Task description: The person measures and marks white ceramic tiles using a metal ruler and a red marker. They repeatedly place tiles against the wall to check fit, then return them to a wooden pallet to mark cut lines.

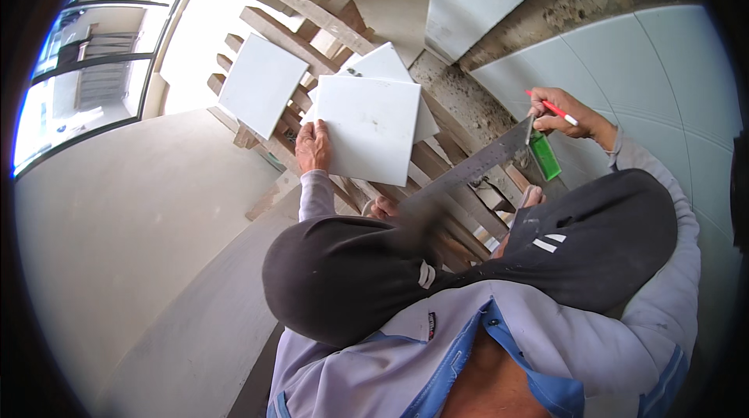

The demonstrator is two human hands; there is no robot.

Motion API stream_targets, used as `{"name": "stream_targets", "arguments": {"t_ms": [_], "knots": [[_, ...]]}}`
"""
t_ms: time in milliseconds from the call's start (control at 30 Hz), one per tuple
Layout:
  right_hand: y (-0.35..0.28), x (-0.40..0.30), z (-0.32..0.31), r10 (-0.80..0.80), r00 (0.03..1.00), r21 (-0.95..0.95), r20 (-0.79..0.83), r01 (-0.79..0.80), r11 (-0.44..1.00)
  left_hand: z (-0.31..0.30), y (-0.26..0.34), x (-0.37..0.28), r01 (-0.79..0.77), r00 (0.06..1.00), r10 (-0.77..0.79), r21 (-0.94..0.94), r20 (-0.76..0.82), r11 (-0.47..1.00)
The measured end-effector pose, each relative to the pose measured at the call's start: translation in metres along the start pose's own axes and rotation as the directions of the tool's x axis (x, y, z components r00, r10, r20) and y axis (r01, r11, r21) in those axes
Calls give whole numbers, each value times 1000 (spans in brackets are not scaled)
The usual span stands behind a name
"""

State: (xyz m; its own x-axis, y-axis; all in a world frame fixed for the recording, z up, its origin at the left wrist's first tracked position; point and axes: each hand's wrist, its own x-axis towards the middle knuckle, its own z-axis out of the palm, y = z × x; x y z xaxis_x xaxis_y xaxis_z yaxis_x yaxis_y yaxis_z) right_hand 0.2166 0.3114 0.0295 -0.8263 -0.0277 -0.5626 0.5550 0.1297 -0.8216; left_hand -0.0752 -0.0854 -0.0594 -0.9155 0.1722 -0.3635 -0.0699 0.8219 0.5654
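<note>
My left hand (314, 148) grips the left edge of a white ceramic tile (368, 131), its thumb on the smudged face. The tile rests over other white tiles on a rough wooden platform. Out to the right, my right hand (567, 114) holds a red pen with a white end (553, 108) and the corner of a steel square. The square's long metal blade (477, 160) slants down toward my knees, and its short arm has a green part (545, 156). A dark blur hides the blade's lower end. The blade is apart from the held tile.
A separate white tile (263, 86) lies left on the wooden slats (292, 38); another tile (380, 61) lies behind the held one. Pale tiled wall (649, 79) curves along the right, with rubble (468, 90) at its foot. My covered knees (333, 272) are close below. A framed window (111, 61) stands left.
</note>
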Motion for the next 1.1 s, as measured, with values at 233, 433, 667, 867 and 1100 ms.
{"name": "stream_targets", "arguments": {"t_ms": [233,433,667,867,1100], "knots": [[-62,8,-29,47,999,-19,15,-46,999,-40,-38,51,-11,999,-19,-658,-38,753],[-70,90,-14,-68,998,213,-9,68,975,-84,-28,73,477,703,668,-858,244,-190],[-59,173,53,-146,971,265,-188,193,945,-68,54,48,644,587,808,-629,43,-435],[-44,186,83,-96,976,351,-196,161,922,-70,77,31,682,563,826,-572,14,-455],[-12,193,83,-320,885,-204,-337,263,943,-81,95,21,734,517,829,-608,213,-302]]}}
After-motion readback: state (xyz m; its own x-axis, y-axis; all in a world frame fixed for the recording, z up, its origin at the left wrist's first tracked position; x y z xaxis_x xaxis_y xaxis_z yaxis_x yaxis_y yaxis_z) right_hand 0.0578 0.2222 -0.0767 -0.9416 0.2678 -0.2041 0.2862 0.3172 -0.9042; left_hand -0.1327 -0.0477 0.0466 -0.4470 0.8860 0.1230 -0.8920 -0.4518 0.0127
